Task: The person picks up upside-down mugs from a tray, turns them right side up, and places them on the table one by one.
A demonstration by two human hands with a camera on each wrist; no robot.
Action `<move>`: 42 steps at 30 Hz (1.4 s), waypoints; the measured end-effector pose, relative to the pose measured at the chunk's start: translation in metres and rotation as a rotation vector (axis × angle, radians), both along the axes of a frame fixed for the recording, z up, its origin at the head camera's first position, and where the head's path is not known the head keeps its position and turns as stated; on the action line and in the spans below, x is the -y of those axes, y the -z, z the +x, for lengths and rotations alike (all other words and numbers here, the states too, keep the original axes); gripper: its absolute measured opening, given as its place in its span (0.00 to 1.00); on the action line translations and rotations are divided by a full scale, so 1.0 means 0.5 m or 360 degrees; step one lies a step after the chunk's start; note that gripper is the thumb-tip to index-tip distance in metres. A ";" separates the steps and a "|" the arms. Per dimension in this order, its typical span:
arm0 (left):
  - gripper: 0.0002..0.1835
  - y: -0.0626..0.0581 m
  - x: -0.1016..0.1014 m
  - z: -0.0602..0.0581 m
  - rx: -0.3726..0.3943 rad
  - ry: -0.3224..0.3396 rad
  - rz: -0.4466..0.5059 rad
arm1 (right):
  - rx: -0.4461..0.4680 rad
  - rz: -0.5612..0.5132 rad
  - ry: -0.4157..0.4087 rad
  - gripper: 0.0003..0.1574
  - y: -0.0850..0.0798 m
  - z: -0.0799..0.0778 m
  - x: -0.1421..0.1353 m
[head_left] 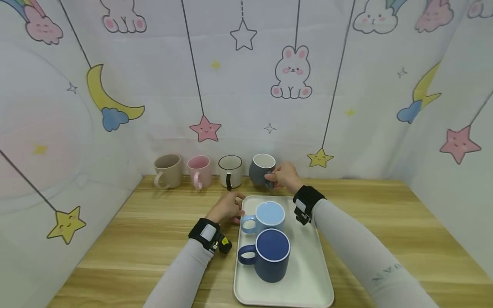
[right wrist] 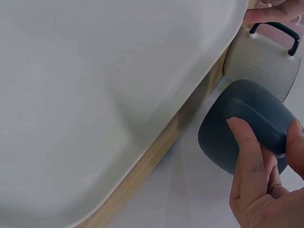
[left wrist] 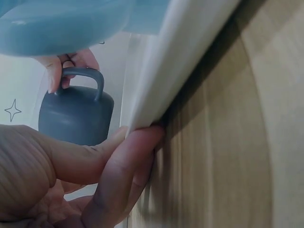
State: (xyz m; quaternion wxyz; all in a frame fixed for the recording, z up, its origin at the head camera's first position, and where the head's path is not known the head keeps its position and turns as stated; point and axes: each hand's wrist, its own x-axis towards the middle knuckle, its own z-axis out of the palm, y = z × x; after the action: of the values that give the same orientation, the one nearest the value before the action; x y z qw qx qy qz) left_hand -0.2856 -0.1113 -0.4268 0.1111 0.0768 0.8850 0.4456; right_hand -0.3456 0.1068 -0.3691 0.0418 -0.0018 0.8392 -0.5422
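Observation:
My right hand [head_left: 286,176] grips the handle of a dark grey mug [head_left: 257,173] at the right end of a row by the back wall; in the right wrist view its fingers curl round that handle [right wrist: 256,124]. With thumb and fingers, my left hand [head_left: 227,207] pinches the left rim of a white tray [head_left: 308,273] near its far corner, as the left wrist view shows at the tray rim [left wrist: 164,71]. On the tray stand a light blue mug [head_left: 271,214] and, nearer me, a dark blue mug [head_left: 272,256], both with handles to the left.
Left of the grey mug stand a white mug with a black handle [head_left: 231,171], a pink mug [head_left: 200,171] and a beige mug [head_left: 169,171]. The wooden table [head_left: 161,239] ends at a patterned backdrop [head_left: 246,98], with side walls left and right.

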 end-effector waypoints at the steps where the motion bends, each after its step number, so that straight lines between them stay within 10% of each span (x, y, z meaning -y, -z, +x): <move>1: 0.28 0.001 -0.001 0.000 0.0006 -0.0003 -0.0001 | -0.0007 0.0007 0.0003 0.12 0.004 -0.002 0.001; 42: 0.28 -0.002 0.000 -0.003 -0.0029 -0.0005 -0.0059 | 0.0183 -0.0007 -0.0215 0.20 0.029 -0.026 0.001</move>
State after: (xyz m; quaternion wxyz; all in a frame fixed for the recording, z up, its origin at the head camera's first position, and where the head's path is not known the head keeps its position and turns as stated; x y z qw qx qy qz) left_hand -0.2872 -0.1113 -0.4258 0.1039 0.0774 0.8942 0.4285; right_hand -0.3588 0.1060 -0.3838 0.1264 -0.0273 0.8322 -0.5392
